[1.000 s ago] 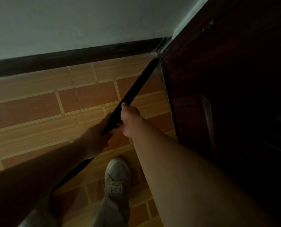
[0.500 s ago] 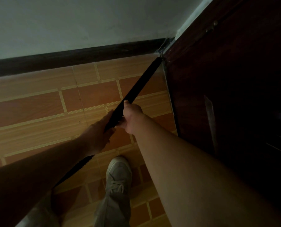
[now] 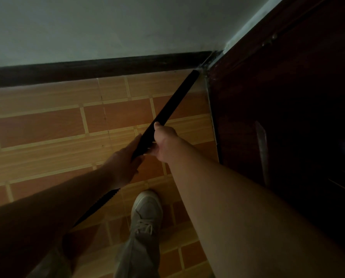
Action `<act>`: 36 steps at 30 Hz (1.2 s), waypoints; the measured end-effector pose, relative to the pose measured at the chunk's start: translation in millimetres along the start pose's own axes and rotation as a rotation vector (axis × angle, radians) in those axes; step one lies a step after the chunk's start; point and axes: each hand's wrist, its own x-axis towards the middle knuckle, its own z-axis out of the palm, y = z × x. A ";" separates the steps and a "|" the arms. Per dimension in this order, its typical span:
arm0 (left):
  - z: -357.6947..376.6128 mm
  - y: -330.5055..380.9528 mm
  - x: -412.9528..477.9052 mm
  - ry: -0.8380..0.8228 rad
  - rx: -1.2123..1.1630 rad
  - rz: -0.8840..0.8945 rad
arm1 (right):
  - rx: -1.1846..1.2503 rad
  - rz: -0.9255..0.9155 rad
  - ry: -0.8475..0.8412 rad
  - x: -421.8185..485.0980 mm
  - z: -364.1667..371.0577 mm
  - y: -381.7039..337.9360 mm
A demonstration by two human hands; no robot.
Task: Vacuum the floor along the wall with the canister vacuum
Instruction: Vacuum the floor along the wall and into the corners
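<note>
A black vacuum wand (image 3: 173,103) slants from my hands up to the floor corner, its tip touching the spot where the dark skirting (image 3: 99,68) meets the door frame. My right hand (image 3: 164,143) grips the wand from the right, thumb along its top. Just behind it, my left hand (image 3: 125,159) holds the wand from the left, fingers wrapped under it. The ribbed black hose (image 3: 96,206) runs back under my left forearm and out of sight. The canister is not in view.
The floor (image 3: 47,127) is orange and tan brick-pattern tile. A pale wall (image 3: 107,25) rises behind the skirting. A dark brown wooden door (image 3: 288,97) fills the right side. My shoe (image 3: 147,209) and trouser leg stand on the tiles below the hands.
The wand tip has slid a little further into the corner by the door frame. Both hands keep the same hold and have shifted slightly forward with it.
</note>
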 end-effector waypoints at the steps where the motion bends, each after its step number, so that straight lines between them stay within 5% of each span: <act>1: 2.1 -2.9 -3.5 -0.004 -0.016 -0.012 | -0.012 0.007 0.003 -0.4 1.0 3.8; 36: -32.9 -119.3 -112.6 0.091 -0.247 -0.091 | -0.322 0.007 0.005 -58.2 130.9 87.8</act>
